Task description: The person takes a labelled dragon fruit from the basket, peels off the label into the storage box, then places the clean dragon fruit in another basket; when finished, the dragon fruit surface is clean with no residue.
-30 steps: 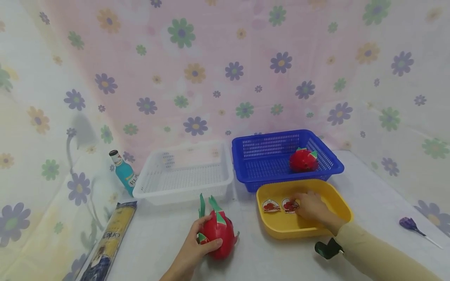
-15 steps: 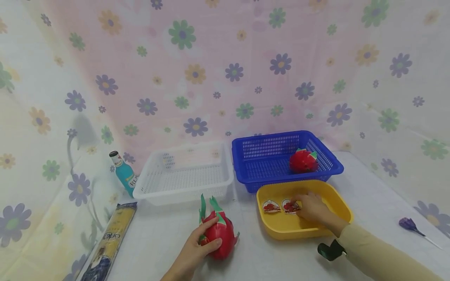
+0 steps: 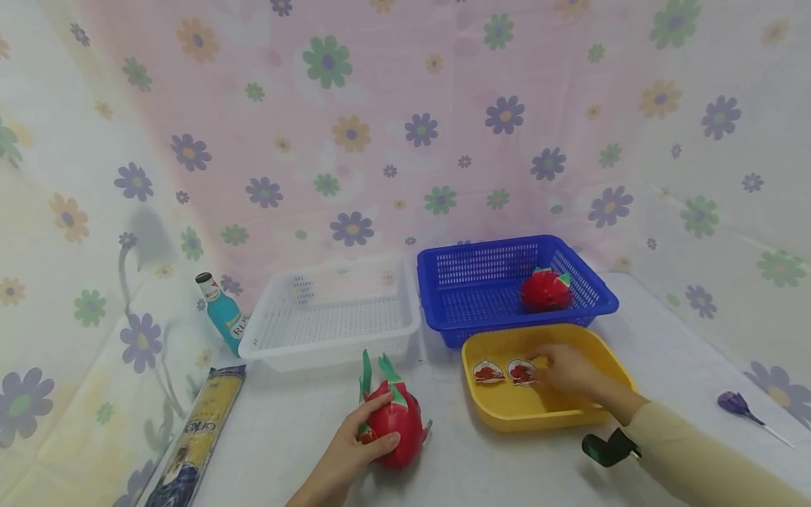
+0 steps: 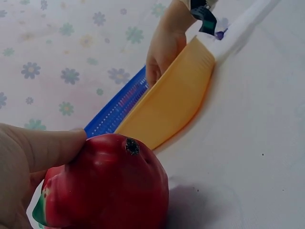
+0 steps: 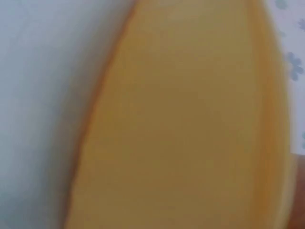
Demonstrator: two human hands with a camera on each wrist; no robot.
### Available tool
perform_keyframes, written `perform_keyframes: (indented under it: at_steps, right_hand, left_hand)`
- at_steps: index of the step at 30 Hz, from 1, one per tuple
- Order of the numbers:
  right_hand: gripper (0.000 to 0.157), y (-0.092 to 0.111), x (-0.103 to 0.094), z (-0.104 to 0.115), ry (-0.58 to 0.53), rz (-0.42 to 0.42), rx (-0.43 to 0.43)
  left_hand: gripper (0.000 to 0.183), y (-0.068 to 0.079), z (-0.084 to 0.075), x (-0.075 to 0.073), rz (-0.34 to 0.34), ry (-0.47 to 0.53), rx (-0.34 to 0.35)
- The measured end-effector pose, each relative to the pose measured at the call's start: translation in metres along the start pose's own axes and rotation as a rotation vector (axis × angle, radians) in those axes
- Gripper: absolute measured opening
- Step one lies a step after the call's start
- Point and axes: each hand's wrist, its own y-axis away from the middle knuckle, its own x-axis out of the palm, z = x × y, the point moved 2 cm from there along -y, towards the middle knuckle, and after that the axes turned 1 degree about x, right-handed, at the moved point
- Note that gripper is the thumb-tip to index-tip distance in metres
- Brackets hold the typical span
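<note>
A red dragon fruit [image 3: 400, 426] with green leaf tips lies on the white-covered table, and my left hand [image 3: 357, 436] grips it from the left with the thumb across its front. Close up in the left wrist view, the dragon fruit [image 4: 119, 183] shows a dark stem end. Inside the yellow basin [image 3: 538, 419] is my right hand [image 3: 570, 373], its index finger and thumb beside the right one of two round stickers with red pictures [image 3: 522, 372]. The other sticker [image 3: 488, 372] lies to its left. The basin's outer wall [image 5: 181, 119] fills the right wrist view, which does not show my right fingers.
Behind the basin stands a blue basket [image 3: 481, 299] with another dragon fruit [image 3: 546, 291]. A white basket [image 3: 329, 345] is to its left. A blue bottle [image 3: 223, 310] and a long yellow packet [image 3: 199, 436] are at the left, a purple lollipop [image 3: 735, 403] far right.
My right hand has drawn slightly right, away from the right sticker, which stays in the basin. My left hand keeps its grip on the dragon fruit.
</note>
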Motion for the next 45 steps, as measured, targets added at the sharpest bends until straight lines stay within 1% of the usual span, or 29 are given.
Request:
perform_keyframes:
  at_steps: [2,4,6,8,11,14,16,21,27,30,36,40,45]
  right_hand:
    - [0.035,0.002,-0.009,0.0,-0.05,0.01,0.003]
    - [0.038,0.004,-0.019,0.0,-0.09,-0.002,-0.004]
    - [0.042,0.008,-0.03,0.0,-0.168,0.009,0.012]
    - [0.048,0.011,-0.04,-0.001,-0.262,0.014,0.043]
    - [0.059,0.014,-0.048,-0.009,-0.456,0.024,0.136]
    - [0.067,0.014,-0.052,-0.021,-0.587,-0.018,0.196]
    - [0.072,0.013,-0.054,-0.028,-0.641,-0.045,0.229]
    - [0.084,0.011,-0.062,-0.043,-0.721,-0.075,0.272]
    - [0.096,0.004,-0.07,-0.056,-0.821,-0.062,0.309]
    - [0.097,0.001,-0.071,-0.058,-0.866,-0.06,0.323]
    - [0.093,-0.005,-0.073,-0.057,-0.897,-0.075,0.34]
    - [0.088,-0.008,-0.074,-0.057,-0.907,-0.076,0.342]
    - [0.091,-0.013,-0.073,-0.054,-0.889,-0.067,0.351]
  left_hand:
    - [0.076,-0.001,0.0,0.0,0.008,-0.002,-0.005]
    - [0.076,-0.001,-0.002,-0.001,0.01,0.0,-0.016]
    - [0.076,-0.002,-0.002,-0.002,0.013,0.002,-0.018]
    - [0.075,-0.003,-0.002,-0.003,0.014,0.006,-0.02]
    - [0.075,-0.004,-0.001,-0.003,0.013,0.013,-0.02]
    - [0.075,-0.003,-0.002,-0.003,0.007,0.015,-0.03]
    - [0.075,-0.003,-0.002,-0.003,0.008,0.013,-0.034]
    - [0.074,-0.001,-0.003,-0.005,0.022,0.001,-0.034]
    - [0.073,-0.001,-0.002,-0.006,0.02,-0.005,-0.028]
    - [0.073,-0.002,-0.001,-0.006,0.003,-0.006,-0.024]
    - [0.073,-0.002,0.0,-0.006,-0.016,0.008,-0.016]
    - [0.073,-0.003,0.001,-0.006,-0.022,0.014,-0.013]
    - [0.072,-0.004,0.003,-0.006,-0.033,0.013,-0.007]
